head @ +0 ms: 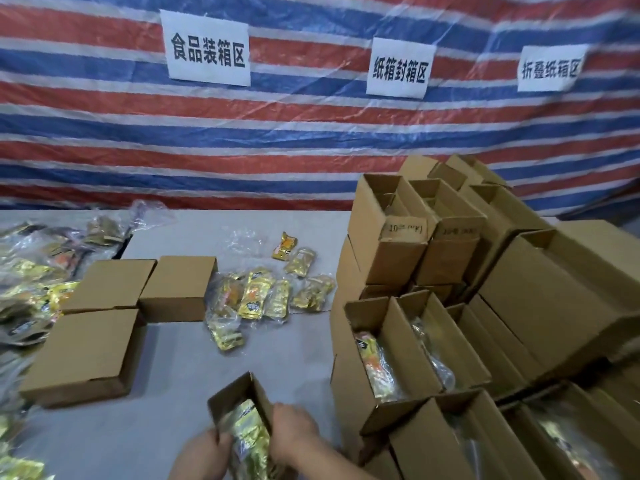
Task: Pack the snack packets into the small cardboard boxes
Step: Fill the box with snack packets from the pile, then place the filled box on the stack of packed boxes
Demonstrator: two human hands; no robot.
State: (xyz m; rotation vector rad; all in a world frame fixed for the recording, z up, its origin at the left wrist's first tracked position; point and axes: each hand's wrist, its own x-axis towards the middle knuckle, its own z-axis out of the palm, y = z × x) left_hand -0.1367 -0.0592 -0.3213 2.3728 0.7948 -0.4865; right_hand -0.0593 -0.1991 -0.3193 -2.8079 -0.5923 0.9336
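At the table's near edge, both hands press packets into one small box [239, 403]: left hand [204, 452] and right hand [294, 434] each clamped on the gold packets [249, 441]. Their long axis runs down into the box's open mouth, directly between the hands.

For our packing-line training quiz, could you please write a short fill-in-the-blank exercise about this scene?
1. Both hands, the left hand and right hand, work at an open box that holds a ____ snack packet.
2. The three closed boxes lie on the ____ side of the table.
3. The wall sheet carries ____ paper signs.

Missing words: gold; left; three
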